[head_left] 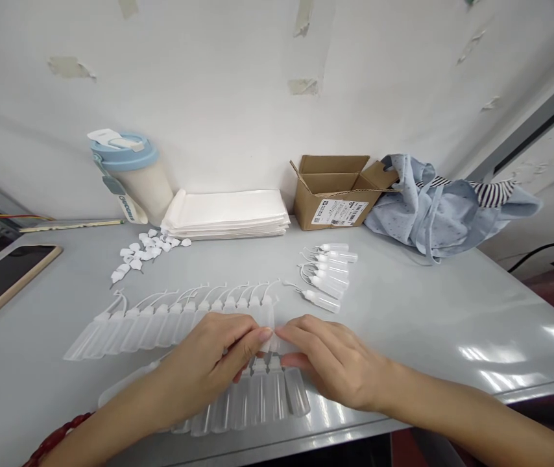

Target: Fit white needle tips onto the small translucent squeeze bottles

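Note:
My left hand [228, 347] and my right hand [330, 357] meet fingertip to fingertip, each closed in a pinch. Between them shows part of a translucent plastic bottle [273, 342]; the fingers cover most of it. Behind the hands, a row of slim plastic squeeze bottles [160, 327] lies side by side, their white caps with bent tails pointing away from me. Nearer the table edge lies a second row of bottles [240, 402], partly hidden by my left forearm. One bottle [297, 391] at that row's right end lies tilted, close under my right hand.
Several small needle-tipped bottles [325, 279] lie right of the back row. White caps [143, 250] are heaped at left. Along the wall stand a tumbler [143, 185], a stack of white envelopes [228, 214], an open carton [338, 201] and blue cloth [418, 207]. A phone [4, 279] lies far left.

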The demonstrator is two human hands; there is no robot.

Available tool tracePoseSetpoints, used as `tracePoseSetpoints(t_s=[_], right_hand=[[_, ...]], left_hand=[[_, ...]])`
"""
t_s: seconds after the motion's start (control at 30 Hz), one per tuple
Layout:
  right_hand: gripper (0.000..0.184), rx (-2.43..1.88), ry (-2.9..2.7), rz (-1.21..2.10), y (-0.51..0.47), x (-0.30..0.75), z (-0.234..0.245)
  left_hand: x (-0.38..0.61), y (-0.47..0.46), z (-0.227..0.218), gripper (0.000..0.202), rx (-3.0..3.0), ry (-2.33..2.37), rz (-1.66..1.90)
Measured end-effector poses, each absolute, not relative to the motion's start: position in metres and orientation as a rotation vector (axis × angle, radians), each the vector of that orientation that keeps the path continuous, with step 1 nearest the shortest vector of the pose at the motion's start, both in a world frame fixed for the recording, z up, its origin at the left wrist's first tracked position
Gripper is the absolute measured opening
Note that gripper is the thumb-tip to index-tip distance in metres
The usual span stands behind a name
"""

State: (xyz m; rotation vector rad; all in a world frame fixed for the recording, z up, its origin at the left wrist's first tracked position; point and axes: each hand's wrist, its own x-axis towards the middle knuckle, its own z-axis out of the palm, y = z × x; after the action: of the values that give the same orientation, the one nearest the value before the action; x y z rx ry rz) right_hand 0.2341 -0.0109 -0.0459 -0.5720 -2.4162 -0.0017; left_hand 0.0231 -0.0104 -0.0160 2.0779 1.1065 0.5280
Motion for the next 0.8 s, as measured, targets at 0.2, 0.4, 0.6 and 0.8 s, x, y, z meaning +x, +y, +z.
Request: tracePoseSetpoints(t_s=[0.2,0.4,0.6,0.8], right_hand=[[0.024,-0.883,-2.164,0.946,-0.012,0.233,-0.034],[0.03,-0.904,-1.511,1.981,-0.004,0.231,-0.033],[0.026,-0.929,-1.648,1.751,-0.006,0.231,-0.031],[0.017,-0.963,-2.05,1.228,-0.01,0.235,-0.022]], left_hand=[[0.02,-0.012,-0.022,0.02,2.295,1.057,0.712],[0.017,-0.014,-0.035,0.015,2.567,0.814,0.943],[0.02,-0.013,-0.024,0.007,2.283,0.971,0.791],[0.022,-0.011,-0.013,0.022,2.136,1.082,0.607]])
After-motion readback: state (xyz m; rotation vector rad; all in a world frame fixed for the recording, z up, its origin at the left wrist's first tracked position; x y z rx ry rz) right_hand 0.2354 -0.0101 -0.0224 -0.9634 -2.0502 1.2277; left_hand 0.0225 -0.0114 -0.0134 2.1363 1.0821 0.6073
